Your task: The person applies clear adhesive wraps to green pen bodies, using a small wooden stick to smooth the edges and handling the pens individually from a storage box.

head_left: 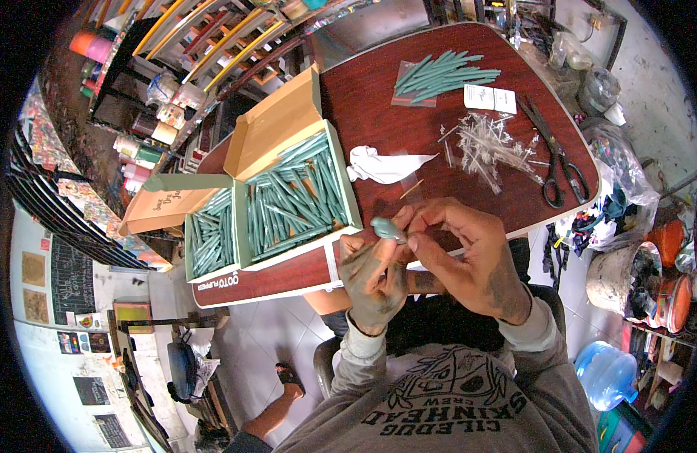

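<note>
One green stick (pixel 385 229) sits pinched in the left hand (pixel 374 278) by the near edge of the tabletop (pixel 363 87) (its long axis looks foreshortened); the right hand (pixel 469 253) meets it from the right, grip unclear.

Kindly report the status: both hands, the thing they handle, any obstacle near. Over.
Left hand: holding green piece. Right hand: fingertips beside it, grip unclear. Thin stick lies just beyond; scissors off to the right.
</note>
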`<act>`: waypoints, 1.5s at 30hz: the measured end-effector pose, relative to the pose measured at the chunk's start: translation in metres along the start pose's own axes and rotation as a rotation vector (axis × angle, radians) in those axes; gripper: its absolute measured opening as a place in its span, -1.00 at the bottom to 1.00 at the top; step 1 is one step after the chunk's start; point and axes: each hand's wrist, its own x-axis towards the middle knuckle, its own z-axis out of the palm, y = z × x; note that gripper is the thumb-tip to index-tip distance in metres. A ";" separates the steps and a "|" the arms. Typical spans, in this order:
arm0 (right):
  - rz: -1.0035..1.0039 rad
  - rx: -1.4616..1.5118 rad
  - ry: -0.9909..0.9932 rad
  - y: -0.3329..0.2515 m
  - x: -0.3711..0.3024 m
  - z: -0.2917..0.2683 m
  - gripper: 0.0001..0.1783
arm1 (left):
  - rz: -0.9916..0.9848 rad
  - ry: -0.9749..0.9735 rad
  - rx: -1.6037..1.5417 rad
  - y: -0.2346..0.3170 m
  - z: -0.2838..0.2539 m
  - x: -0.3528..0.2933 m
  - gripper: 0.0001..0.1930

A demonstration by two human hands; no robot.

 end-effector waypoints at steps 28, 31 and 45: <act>-0.039 -0.287 -0.052 0.009 0.008 0.003 -0.87 | -0.278 -0.111 0.013 0.005 -0.008 -0.017 -0.35; -0.143 -0.461 -0.085 0.016 0.011 0.005 -0.94 | -0.254 -0.093 0.135 0.003 -0.006 -0.023 -0.38; 0.455 0.164 -0.423 0.047 0.041 -0.023 -0.83 | -0.513 -0.082 -0.173 -0.010 0.000 -0.032 -0.74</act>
